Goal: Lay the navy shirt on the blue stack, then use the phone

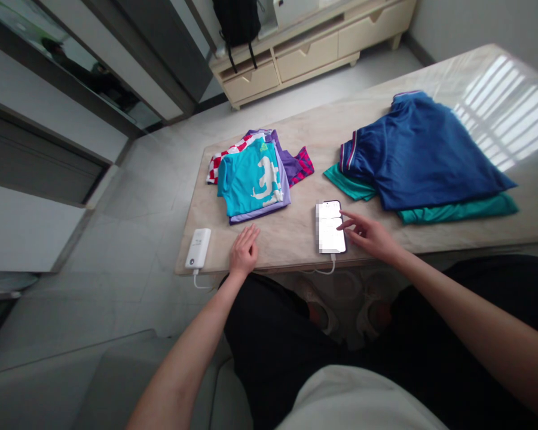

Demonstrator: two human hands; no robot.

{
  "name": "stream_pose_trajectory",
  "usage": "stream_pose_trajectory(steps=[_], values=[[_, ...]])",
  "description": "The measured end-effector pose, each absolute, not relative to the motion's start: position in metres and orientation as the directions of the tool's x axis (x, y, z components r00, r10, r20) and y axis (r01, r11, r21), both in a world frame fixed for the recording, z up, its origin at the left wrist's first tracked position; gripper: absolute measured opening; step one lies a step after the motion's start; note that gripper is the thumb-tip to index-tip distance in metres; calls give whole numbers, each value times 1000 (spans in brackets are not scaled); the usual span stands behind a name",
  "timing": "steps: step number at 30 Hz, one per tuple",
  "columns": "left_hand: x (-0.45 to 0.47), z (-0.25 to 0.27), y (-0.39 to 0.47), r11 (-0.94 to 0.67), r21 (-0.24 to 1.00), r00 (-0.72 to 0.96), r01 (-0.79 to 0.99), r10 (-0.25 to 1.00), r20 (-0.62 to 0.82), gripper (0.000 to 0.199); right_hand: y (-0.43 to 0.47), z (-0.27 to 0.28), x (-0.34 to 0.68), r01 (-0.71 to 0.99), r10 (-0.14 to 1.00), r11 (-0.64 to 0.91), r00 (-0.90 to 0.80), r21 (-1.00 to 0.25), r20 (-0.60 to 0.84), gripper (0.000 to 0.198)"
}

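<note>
The person sits at the near edge of a pale marble-look surface (305,128), and both hands work close to that edge. The right hand (370,234) reaches over to a smartphone (330,227) that lies flat, screen up and lit, just inside the near edge between the two heaps of clothing; its grip is apart and holds nothing, with the forefinger stretched onto the right rim of the screen and the other fingers loosely curled, a pose that suits tapping or scrolling. The phone lies flat probably because a white cable (327,269) runs from its near end over the edge and under the surface toward a white power bank (198,248) at the left corner. The left hand (244,251) rests palm down on the bare surface, fingers together and flat, gripping nothing, just in front of a folded stack (251,176) topped by a turquoise shirt with a white print, over purple and red-and-white checked pieces. To the right, well apart from that stack, a blue shirt (419,155) lies spread and unfolded over a teal garment (457,210).
</note>
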State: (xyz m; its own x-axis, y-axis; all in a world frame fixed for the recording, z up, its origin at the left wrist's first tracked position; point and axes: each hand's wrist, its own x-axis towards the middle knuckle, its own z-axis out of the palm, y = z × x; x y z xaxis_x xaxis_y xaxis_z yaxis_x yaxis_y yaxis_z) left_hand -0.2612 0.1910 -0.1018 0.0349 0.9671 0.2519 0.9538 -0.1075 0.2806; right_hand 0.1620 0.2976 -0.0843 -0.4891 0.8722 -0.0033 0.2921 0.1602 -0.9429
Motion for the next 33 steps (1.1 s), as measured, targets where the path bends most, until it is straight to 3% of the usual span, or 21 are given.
stream_pose_trajectory(steps=[6, 12, 24, 29, 33], values=[[-261, -101, 191, -113, 283, 38, 952, 966, 256, 53, 295, -82, 162, 286, 836, 175, -548, -942, -11, 52], [-260, -101, 190, -111, 289, 33, 951, 965, 261, 53, 295, -83, 162, 255, 871, 159, -491, -954, 14, 76], [-262, -103, 191, -133, 274, 54, 952, 959, 278, 53, 297, -88, 163, 254, 844, 158, -537, -954, -3, 72], [-264, -105, 191, -140, 283, 58, 949, 958, 281, 53, 296, -85, 165, 269, 826, 176, -564, -947, -7, 56], [-263, -104, 191, -136, 281, 55, 950, 958, 280, 54, 297, -81, 166, 276, 850, 217, -525, -937, 42, 58]])
